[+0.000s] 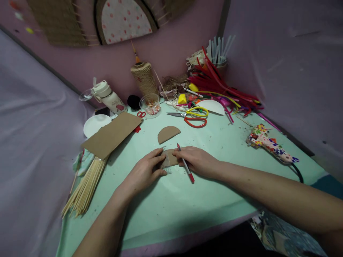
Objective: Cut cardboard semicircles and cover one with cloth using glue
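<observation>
A small piece of brown cardboard (pixel 174 158) lies flat on the table between both hands. Across its left part rests a clear plastic ruler (pixel 168 165); my left hand (pixel 146 169) grips it, with fingers at its far end and thumb at its near end. My right hand (pixel 197 161) has a red pen (pixel 187 169) tucked between its fingers, cap end toward me, while the fingertips touch the cardboard's right side. Just beyond the hands lies a half-round cardboard piece (pixel 168 134). Scissors (pixel 190 116) with yellow and red handles lie farther back.
A bundle of thin sticks (pixel 87 187) and a cardboard sheet (pixel 114 135) lie left. A bottle (pixel 109 98), twine spool (pixel 144 78) and clear cup of beads (pixel 150 106) stand behind. Red pipe cleaners (pixel 222 84) fill the back right; a patterned glue gun (pixel 270 144) with a cable lies right.
</observation>
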{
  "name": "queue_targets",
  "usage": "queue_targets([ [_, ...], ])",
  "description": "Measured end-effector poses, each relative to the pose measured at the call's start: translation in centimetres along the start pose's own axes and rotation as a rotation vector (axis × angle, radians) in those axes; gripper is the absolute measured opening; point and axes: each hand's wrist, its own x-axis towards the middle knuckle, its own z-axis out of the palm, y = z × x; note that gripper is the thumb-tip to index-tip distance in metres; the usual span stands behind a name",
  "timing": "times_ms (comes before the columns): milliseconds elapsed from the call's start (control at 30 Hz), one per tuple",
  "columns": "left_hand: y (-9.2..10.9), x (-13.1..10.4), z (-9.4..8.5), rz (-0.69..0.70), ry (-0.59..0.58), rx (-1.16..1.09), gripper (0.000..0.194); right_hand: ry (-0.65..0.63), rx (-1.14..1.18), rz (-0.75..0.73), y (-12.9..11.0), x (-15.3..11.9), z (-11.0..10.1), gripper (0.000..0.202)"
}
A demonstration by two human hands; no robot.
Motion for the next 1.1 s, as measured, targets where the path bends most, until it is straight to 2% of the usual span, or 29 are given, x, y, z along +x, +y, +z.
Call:
queue_targets([
  [1100, 0.06, -0.11, 0.22, -0.007, 0.032, 0.014, 0.047, 0.006, -0.006, -0.001, 0.16, -0.01, 0.14, 0.017],
])
